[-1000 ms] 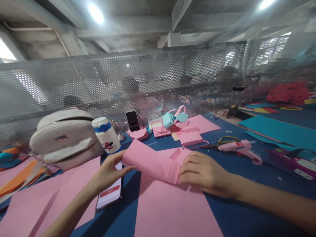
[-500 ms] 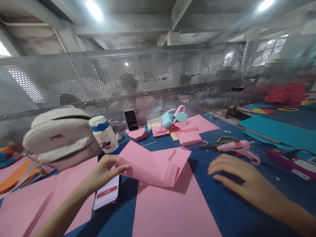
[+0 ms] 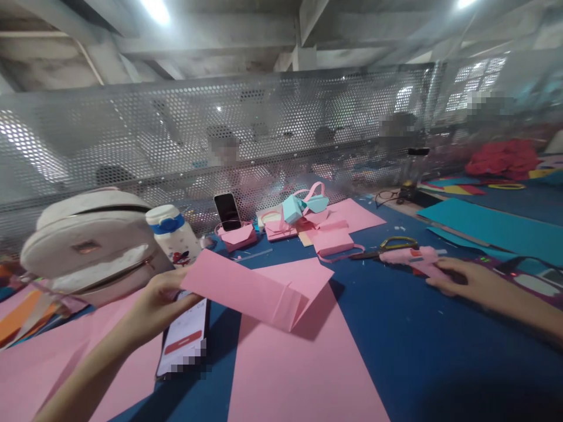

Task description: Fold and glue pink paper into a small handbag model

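My left hand (image 3: 169, 302) pinches the left end of a folded piece of pink paper (image 3: 246, 290), thumb on the near side. The folded paper is raised at a slant over a large flat pink sheet (image 3: 303, 375). On the right, my right hand (image 3: 464, 278) has its fingers around the handle of a pink hot glue gun (image 3: 409, 257), which lies on the blue table with its nozzle to the left. Scissors (image 3: 373, 253) with yellow handles lie against the gun. A lit phone (image 3: 182, 343) is partly under my left hand.
A white backpack (image 3: 88, 246) and a bottle (image 3: 171, 234) stand on the left. Small pink paper bags (image 3: 332, 240) and an upright phone (image 3: 227, 211) sit at the back before a perforated metal screen (image 3: 272, 117). Blue sheets (image 3: 492, 225) lie right.
My right hand has moved right and away from me, from above the bare table onto the glue gun's handle. My left hand and the folded paper have tilted and shifted slightly left.
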